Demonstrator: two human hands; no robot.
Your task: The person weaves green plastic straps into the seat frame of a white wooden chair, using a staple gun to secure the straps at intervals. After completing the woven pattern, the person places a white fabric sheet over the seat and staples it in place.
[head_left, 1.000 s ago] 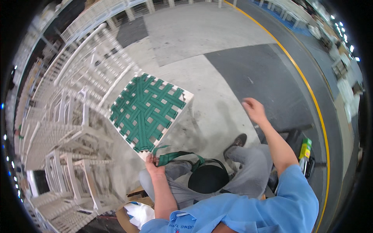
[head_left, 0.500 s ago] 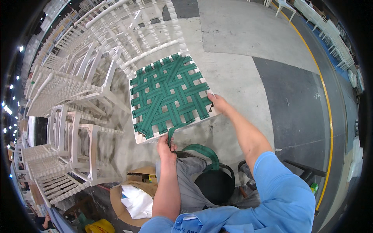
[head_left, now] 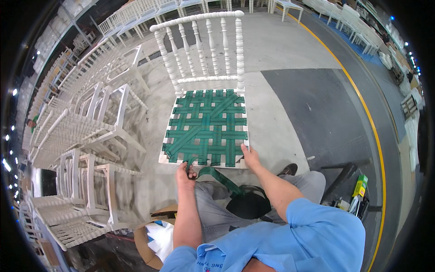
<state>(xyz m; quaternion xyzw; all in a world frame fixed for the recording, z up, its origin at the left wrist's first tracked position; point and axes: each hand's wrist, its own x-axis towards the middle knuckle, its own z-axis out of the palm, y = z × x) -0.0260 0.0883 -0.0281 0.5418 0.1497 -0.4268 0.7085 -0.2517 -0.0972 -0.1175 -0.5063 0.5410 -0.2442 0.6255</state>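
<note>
On blue shirt (head_left: 299, 240), lettering (head_left: 210, 264), hands (head_left: 250, 156) at chair (head_left: 206, 109)

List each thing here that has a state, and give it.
White chair, upright.
Green webbing, woven across the seat, gaps showing.
Loose strap, slack and curved.
Cardboard box, open, white material inside.
Chairs at left, crowded together.
Left hand, fingers curled by the seat's front edge.
Right hand, gripping the seat's right edge.
</note>
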